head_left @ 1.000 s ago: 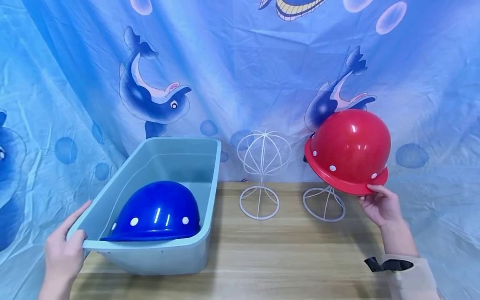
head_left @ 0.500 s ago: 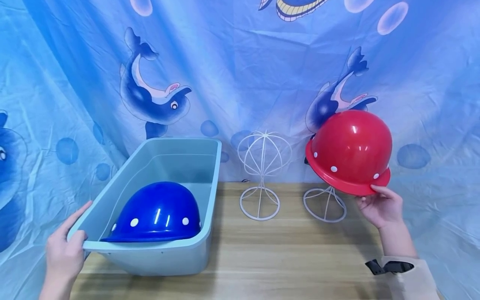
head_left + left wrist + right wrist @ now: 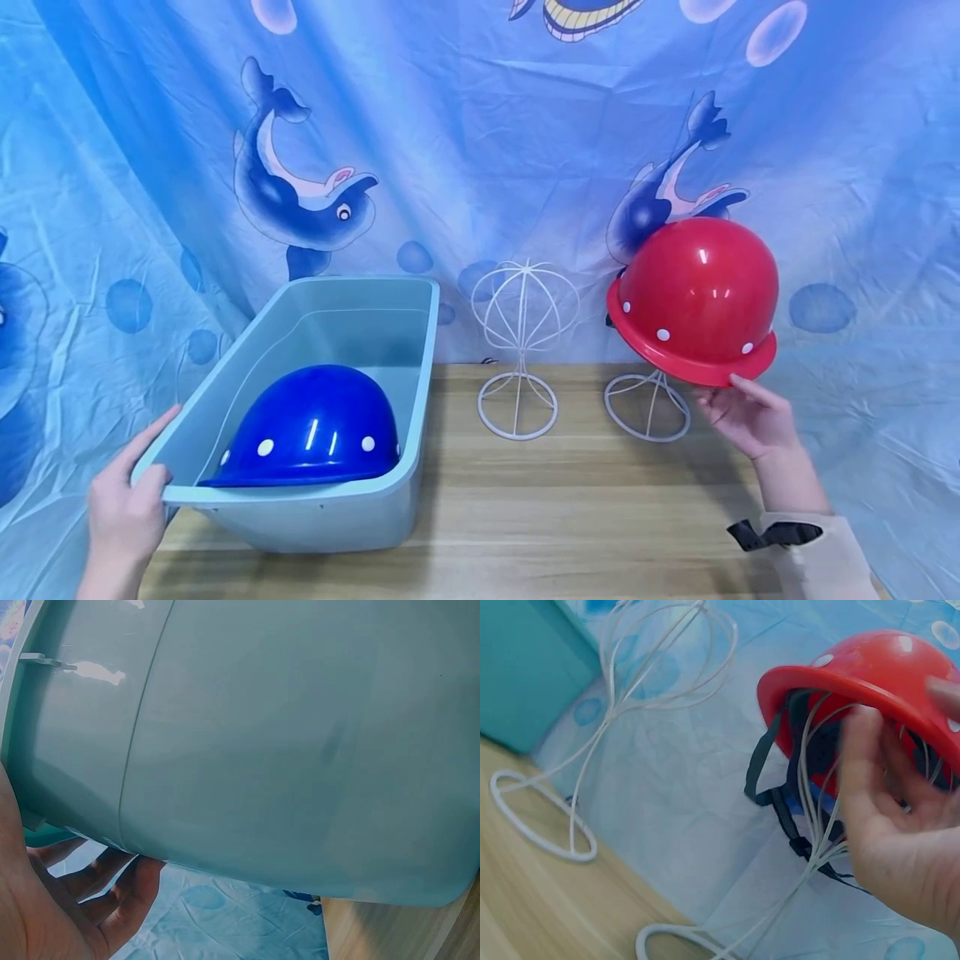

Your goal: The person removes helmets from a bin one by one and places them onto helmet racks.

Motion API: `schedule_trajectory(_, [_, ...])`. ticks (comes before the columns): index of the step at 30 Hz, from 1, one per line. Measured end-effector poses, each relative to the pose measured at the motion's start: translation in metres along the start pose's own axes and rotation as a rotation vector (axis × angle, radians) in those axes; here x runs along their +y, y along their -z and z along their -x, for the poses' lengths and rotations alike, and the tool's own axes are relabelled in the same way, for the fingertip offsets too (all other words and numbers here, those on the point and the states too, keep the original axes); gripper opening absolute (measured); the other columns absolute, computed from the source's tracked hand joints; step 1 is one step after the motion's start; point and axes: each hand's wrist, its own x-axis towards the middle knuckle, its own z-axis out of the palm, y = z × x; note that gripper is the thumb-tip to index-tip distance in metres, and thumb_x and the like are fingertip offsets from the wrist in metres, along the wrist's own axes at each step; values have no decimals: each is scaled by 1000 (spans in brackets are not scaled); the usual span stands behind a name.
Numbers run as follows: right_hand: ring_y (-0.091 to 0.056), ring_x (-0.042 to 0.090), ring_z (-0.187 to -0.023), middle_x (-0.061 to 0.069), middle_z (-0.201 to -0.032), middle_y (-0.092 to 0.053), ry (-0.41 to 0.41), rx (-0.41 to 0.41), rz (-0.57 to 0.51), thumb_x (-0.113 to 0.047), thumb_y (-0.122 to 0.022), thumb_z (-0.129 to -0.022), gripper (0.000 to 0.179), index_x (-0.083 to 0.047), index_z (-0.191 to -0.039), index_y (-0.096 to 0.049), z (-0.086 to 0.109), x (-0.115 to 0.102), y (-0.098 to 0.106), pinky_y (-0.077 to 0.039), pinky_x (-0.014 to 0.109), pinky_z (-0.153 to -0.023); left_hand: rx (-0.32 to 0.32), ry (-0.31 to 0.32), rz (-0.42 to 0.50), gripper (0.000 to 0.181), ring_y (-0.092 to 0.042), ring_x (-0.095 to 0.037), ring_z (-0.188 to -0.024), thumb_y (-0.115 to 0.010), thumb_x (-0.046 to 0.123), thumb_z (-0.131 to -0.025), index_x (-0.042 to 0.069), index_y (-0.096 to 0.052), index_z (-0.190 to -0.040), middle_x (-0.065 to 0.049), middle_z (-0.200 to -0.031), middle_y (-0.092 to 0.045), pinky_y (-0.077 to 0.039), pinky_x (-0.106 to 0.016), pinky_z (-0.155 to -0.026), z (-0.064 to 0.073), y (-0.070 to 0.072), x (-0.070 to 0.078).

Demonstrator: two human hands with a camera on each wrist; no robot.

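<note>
A red hard hat (image 3: pixel 697 292) with white dots sits tilted over the right wire stand (image 3: pixel 648 408). In the right wrist view, that stand's wires (image 3: pixel 810 862) run up inside the hat, and dark chin straps (image 3: pixel 784 810) hang below the brim. My right hand (image 3: pixel 753 421) is at the brim's lower right edge, its fingers loose and not curled tight on it; the fingertips (image 3: pixel 862 724) look blurred. On the left, my left hand (image 3: pixel 127 500) grips the near left corner of a blue-green plastic bin (image 3: pixel 300 496). A blue hard hat (image 3: pixel 318 429) lies in the bin.
A second white wire stand (image 3: pixel 525 350) is between the bin and the red hat, bearing nothing. The wooden table (image 3: pixel 540 517) extends in front of the stands. A blue dolphin-print cloth (image 3: pixel 480 150) hangs close behind everything.
My right hand has slid slightly down and left, with its thumb coming off the top of the red hat's brim. Hat, bin and left hand stay nearly still; the view shifts slightly.
</note>
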Motion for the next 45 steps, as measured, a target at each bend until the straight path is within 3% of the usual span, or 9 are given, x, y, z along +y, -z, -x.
schedule_trajectory(7, [-53,37,-147,22,-161,-47,-148,-190,249,10,-24,-103,61,4,-163,-28,-12,13,6,-45,45,-122,-19,10,-20,70,-29,-10,-40,-40,5,-96,41,-56,-154,23,-81,-57,-29,-33,-43,1,2,0])
schedule_trajectory(9, [-54,36,-146,21,-161,-48,-174,-180,274,11,-27,-102,61,5,-162,-30,-13,17,6,-47,44,-120,-26,16,-33,70,-23,-12,-38,-39,6,-97,43,-54,-155,15,-67,-46,-28,-34,-40,1,3,1])
schedule_trajectory(16, [-56,30,-144,16,-156,-52,-251,-123,409,14,-27,-101,58,5,-157,-38,-17,30,1,-50,40,-117,-39,28,-41,71,-24,-14,-38,-38,6,-97,43,-52,-156,17,-69,-47,-28,-35,-40,3,3,1])
schedule_trajectory(24, [-58,26,-142,17,-155,-54,-344,-3,724,15,-39,-99,51,18,-150,-37,-27,47,-18,-51,38,-116,-34,16,-41,70,-23,-14,-36,-37,7,-98,44,-52,-156,11,-62,-41,-28,-34,-38,4,2,4])
schedule_trajectory(31, [-64,19,-136,7,-149,-64,-439,51,975,4,-52,-103,48,11,-150,-46,-43,63,-38,-56,32,-108,-37,15,-40,70,-23,-14,-36,-37,7,-98,44,-51,-156,11,-63,-42,-28,-34,-38,3,2,4])
schedule_trajectory(37, [-67,21,-133,10,-145,-66,-443,64,1052,1,-53,-105,45,8,-149,-52,-52,71,-48,-57,33,-107,-21,15,-17,69,-29,-9,-43,-40,6,-97,41,-55,-154,37,-105,-55,-30,-32,-45,2,-1,3])
schedule_trajectory(40, [-69,20,-130,12,-142,-68,-460,85,1133,-4,-58,-105,42,3,-146,-58,-60,75,-54,-57,32,-106,0,-24,10,65,-41,0,-52,-46,5,-99,37,-58,-154,40,-108,-58,-34,-24,-50,2,-2,2])
schedule_trajectory(43, [-70,19,-128,14,-140,-69,-475,69,1207,-7,-59,-105,40,2,-144,-61,-69,78,-59,-57,30,-105,48,-150,113,57,-64,9,-81,-55,-1,-99,22,-64,-150,33,-118,-69,-47,-13,-69,3,-5,0])
schedule_trajectory(45, [-70,19,-127,15,-139,-69,-475,53,1222,-6,-59,-105,39,2,-143,-61,-76,78,-62,-58,31,-105,83,-259,198,52,-64,12,-112,-60,-6,-96,8,-66,-145,29,-137,-66,-46,-6,-89,3,-6,-1])
